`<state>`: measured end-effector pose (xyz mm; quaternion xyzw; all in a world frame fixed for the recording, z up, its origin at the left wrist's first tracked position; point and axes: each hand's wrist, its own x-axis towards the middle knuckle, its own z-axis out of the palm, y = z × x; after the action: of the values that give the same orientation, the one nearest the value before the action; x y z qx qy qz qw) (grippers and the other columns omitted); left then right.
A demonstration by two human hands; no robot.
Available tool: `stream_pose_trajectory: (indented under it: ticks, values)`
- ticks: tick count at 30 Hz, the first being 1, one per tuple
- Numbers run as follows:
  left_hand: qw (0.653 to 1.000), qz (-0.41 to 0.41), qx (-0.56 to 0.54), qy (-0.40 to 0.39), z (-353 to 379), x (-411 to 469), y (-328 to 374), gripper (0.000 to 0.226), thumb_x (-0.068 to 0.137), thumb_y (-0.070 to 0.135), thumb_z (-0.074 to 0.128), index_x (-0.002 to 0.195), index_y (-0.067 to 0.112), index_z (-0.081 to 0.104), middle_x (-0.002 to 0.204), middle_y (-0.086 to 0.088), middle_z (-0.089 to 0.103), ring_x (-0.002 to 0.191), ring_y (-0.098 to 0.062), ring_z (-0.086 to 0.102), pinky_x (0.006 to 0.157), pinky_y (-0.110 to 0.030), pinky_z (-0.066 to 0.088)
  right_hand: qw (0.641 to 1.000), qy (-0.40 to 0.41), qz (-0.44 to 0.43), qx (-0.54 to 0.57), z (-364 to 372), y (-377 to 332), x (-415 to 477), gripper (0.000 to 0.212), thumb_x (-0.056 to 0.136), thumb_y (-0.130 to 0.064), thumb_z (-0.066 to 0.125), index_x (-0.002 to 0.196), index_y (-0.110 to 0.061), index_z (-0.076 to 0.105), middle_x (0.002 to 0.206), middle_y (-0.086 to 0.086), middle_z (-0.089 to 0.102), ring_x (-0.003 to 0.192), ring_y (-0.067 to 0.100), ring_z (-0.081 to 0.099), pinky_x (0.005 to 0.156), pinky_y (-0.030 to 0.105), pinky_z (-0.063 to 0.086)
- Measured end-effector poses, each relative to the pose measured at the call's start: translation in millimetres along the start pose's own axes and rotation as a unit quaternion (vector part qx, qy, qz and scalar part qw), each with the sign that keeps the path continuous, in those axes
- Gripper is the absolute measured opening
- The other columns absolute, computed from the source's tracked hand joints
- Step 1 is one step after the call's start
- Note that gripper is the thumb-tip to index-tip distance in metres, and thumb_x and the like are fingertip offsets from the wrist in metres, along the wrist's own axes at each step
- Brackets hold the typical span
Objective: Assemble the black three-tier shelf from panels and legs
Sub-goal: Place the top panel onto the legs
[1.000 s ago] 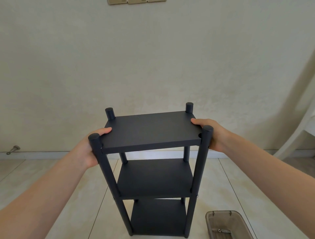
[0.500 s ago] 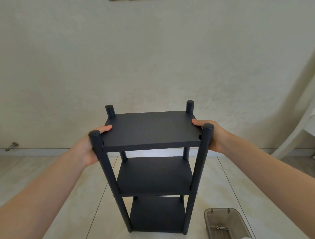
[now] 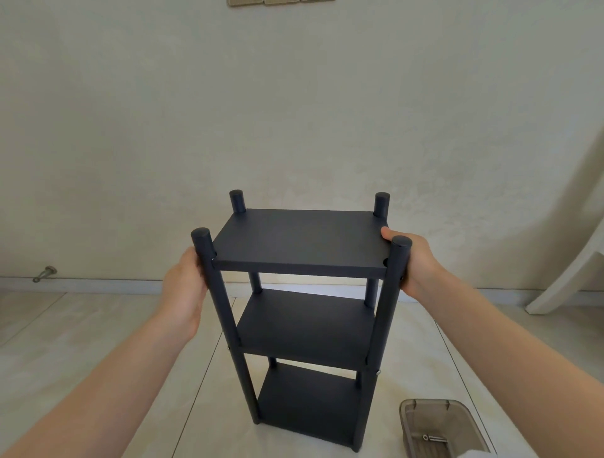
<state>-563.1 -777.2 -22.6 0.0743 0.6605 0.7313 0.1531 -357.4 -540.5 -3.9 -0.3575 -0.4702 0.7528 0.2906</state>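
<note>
The right hand grips the right edge of the top panel. Its thumb lies on the panel's upper face, just behind the near right leg, and its fingers curl out of sight beneath. The left hand lies against the opposite side of the black shelf, palm turned inward and just beside the near left leg. Its fingertips are hidden behind that leg, so I cannot tell whether it clasps anything or only rests there.

Between the two hands the shelf stands upright on the tiled floor. It has three panels stacked one below another and four round legs at the corners. The tops of the two far legs rise above the top panel, beyond the hands.

Below the right forearm, near the shelf's foot but apart from it, sits a translucent brownish container with small metal screws in its bottom.

Out past the right hand a white piece of furniture leans into view. Out past the left hand a small metal door stop sticks out low on the wall. High above the hands, pale plates are fixed to the wall at the frame's edge.
</note>
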Motion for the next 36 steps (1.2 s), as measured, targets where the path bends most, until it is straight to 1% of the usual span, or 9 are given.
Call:
stream_pose_trajectory:
  ticks: [4,6,9,13,16,22,25,32,36]
  values:
    - [0.999,0.006,0.038,0.021,8.4,-10.8,-17.4,0.017,0.104,0.031,0.048,0.111,0.020,0.059,0.115,0.002,0.058,0.114,-0.018,0.053,0.112,-0.042,0.039,0.999,0.037,-0.017,-0.007,11.6,13.1,-7.0,0.020,0.094,-0.019,0.055,0.075,-0.014,0.054,0.066,0.003,0.054,0.053,0.017,0.050,0.053,0.024,0.040]
    - [0.999,-0.008,0.038,0.015,18.1,-20.9,-22.8,0.037,0.101,0.030,0.055,0.134,0.014,0.052,0.125,0.002,0.056,0.120,-0.017,0.052,0.105,-0.037,0.040,0.998,0.051,-0.028,-0.010,16.8,16.2,-9.8,0.014,0.096,-0.022,0.054,0.086,-0.012,0.056,0.071,0.005,0.054,0.059,0.019,0.050,0.057,0.027,0.038]
    - [0.997,-0.072,-0.034,-0.021,37.0,-33.1,-25.7,0.025,0.099,0.022,0.062,0.120,0.009,0.056,0.116,-0.002,0.058,0.110,-0.017,0.059,0.099,-0.035,0.044,0.998,0.060,-0.034,-0.003,18.9,17.0,-12.3,0.015,0.097,-0.025,0.055,0.094,-0.010,0.057,0.068,0.004,0.054,0.055,0.019,0.051,0.054,0.026,0.039]
    - [0.948,-0.197,-0.214,-0.131,55.5,-40.7,-19.8,0.031,0.098,0.016,0.064,0.120,-0.001,0.051,0.118,-0.018,0.065,0.107,-0.032,0.067,0.096,-0.043,0.050,0.998,0.066,-0.016,0.005,18.6,23.0,-15.1,0.013,0.096,-0.026,0.055,0.095,-0.013,0.056,0.069,0.004,0.054,0.057,0.020,0.050,0.054,0.026,0.039]
    - [0.930,-0.190,-0.272,-0.159,63.3,-34.2,-17.5,0.024,0.098,0.017,0.064,0.118,0.006,0.059,0.113,-0.015,0.073,0.096,-0.029,0.072,0.100,-0.047,0.052,0.998,0.062,-0.012,0.025,19.0,28.3,-16.6,0.009,0.094,-0.023,0.055,0.088,-0.017,0.052,0.068,0.002,0.052,0.053,0.019,0.049,0.048,0.023,0.040]
    - [0.911,-0.181,-0.341,-0.143,72.2,-22.1,-20.8,0.035,0.094,0.001,0.066,0.127,0.008,0.060,0.112,-0.018,0.075,0.094,-0.035,0.075,0.075,-0.051,0.062,0.997,0.073,-0.023,0.016,23.7,34.5,-16.9,0.008,0.097,-0.025,0.052,0.095,-0.017,0.053,0.083,0.007,0.050,0.080,0.024,0.048,0.060,0.029,0.038]
    - [0.908,-0.182,-0.347,-0.146,72.1,-21.5,-20.6,0.035,0.093,0.000,0.066,0.126,0.009,0.060,0.115,-0.019,0.073,0.093,-0.037,0.075,0.071,-0.052,0.062,0.997,0.073,-0.024,0.015,24.2,35.3,-17.4,0.009,0.098,-0.026,0.051,0.099,-0.017,0.054,0.087,0.007,0.052,0.085,0.024,0.049,0.064,0.031,0.039]
    - [0.913,-0.166,-0.334,-0.161,69.7,-20.2,-22.2,0.031,0.093,0.000,0.065,0.121,0.012,0.060,0.118,-0.018,0.071,0.091,-0.036,0.075,0.066,-0.051,0.062,0.997,0.075,-0.009,0.021,24.6,32.2,-22.0,0.032,0.099,-0.029,0.053,0.125,-0.011,0.057,0.095,0.008,0.064,0.077,0.023,0.061,0.054,0.026,0.047]
    - [0.913,-0.164,-0.336,-0.162,69.3,-21.1,-21.3,0.029,0.093,0.000,0.065,0.119,0.012,0.060,0.117,-0.018,0.070,0.087,-0.035,0.076,0.065,-0.051,0.062,0.997,0.077,-0.009,0.022,23.5,30.5,-23.4,0.021,0.100,-0.028,0.054,0.114,-0.014,0.055,0.082,0.003,0.061,0.068,0.019,0.057,0.043,0.020,0.043]
